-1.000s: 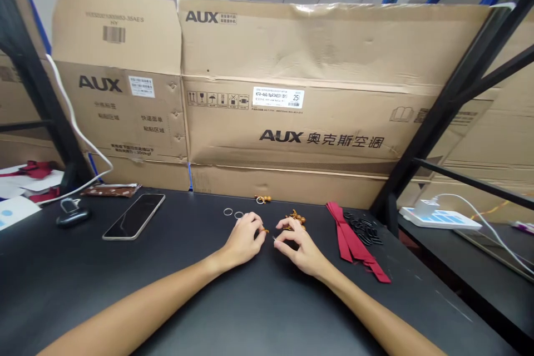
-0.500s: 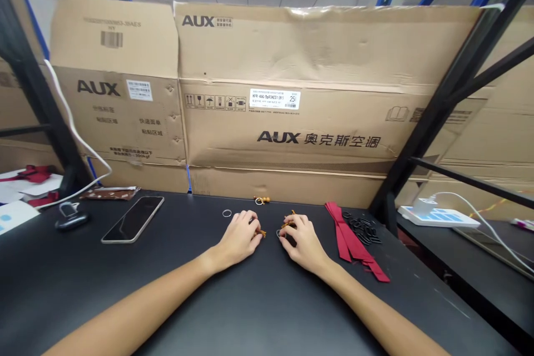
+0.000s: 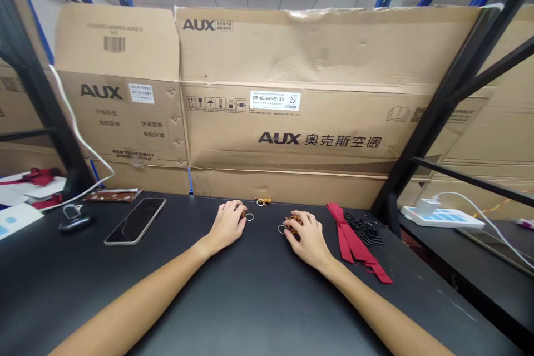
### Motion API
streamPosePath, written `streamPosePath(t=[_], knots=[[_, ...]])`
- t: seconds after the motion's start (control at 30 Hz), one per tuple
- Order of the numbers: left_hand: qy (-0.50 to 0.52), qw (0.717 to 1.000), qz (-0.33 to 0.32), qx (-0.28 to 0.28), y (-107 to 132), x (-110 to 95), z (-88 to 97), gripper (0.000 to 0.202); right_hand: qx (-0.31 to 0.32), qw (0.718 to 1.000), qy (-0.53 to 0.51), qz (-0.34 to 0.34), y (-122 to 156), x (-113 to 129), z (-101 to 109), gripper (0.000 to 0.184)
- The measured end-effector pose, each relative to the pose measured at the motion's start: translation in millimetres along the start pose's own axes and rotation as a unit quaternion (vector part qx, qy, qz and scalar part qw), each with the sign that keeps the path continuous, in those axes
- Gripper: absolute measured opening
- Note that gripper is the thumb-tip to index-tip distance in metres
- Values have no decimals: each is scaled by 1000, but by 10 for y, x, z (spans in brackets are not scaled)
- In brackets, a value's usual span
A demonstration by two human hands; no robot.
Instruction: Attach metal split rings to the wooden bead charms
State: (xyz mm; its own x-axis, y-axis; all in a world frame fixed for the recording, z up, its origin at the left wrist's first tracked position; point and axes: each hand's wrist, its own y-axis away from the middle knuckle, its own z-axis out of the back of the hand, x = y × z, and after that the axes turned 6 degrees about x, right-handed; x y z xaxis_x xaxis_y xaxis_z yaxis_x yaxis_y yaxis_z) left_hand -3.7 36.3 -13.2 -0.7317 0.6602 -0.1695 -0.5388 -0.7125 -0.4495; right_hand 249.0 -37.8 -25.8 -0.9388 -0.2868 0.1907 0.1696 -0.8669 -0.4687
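My left hand (image 3: 227,223) rests on the black table (image 3: 250,295) with its fingers curled over a small metal ring (image 3: 249,216) and some brown beads. My right hand (image 3: 303,235) lies a little to the right, fingers bent over a cluster of brown wooden beads (image 3: 292,220) with a metal ring (image 3: 281,228) at its fingertips. A further small bead piece with a ring (image 3: 262,201) lies behind, near the cardboard.
Red ribbons (image 3: 354,242) and a heap of black rings (image 3: 366,229) lie right of my right hand. A phone (image 3: 135,221), a dark car key (image 3: 73,221) and a brown packet (image 3: 112,195) sit at the left. Large AUX cardboard boxes (image 3: 292,94) wall the back. A power strip (image 3: 440,217) sits at the right.
My left hand has slid away and leftward to the rings that lay behind it, covering them. My right hand moved slightly farther onto the bead cluster. The two hands are now farther apart.
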Motion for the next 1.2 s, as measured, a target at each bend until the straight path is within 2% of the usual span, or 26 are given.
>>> streamPosePath(t=[0.13, 0.27, 0.37, 0.47, 0.57, 0.7, 0.83, 1.0, 1.1, 1.2], knots=[[1, 998, -47, 37, 16, -36, -7, 30, 42, 999, -5, 11, 8, -30, -52, 30], [9, 998, -27, 53, 13, -7, -42, 25, 74, 997, -31, 6, -2, -110, -127, 30], [14, 999, -23, 29, 5, 17, -63, 23, 73, 996, -47, 7, -28, -174, -162, 29], [6, 1000, 8, 4, -1, 17, -65, 21, 65, 996, -52, 17, -62, -232, -181, 28], [-14, 999, 37, 10, -4, -6, -50, 14, 63, 996, -58, 32, -86, -270, -188, 28], [-30, 999, 27, 18, -3, -49, -26, 11, 61, 996, -61, 25, -82, -264, -178, 28], [-22, 999, 13, 24, 13, -83, -36, 17, 39, 999, -34, -4, -53, -198, -127, 25], [35, 999, -27, 15, 88, -245, -74, 24, 2, 999, 8, 35, 3, -58, -39, 19], [94, 993, -58, 30, 138, -420, -67, 21, 29, 998, 4, 60, 35, 16, -17, 23], [192, 973, -104, 71, 159, -544, -34, 24, 54, 994, -18, 92, 44, 55, -10, 29]])
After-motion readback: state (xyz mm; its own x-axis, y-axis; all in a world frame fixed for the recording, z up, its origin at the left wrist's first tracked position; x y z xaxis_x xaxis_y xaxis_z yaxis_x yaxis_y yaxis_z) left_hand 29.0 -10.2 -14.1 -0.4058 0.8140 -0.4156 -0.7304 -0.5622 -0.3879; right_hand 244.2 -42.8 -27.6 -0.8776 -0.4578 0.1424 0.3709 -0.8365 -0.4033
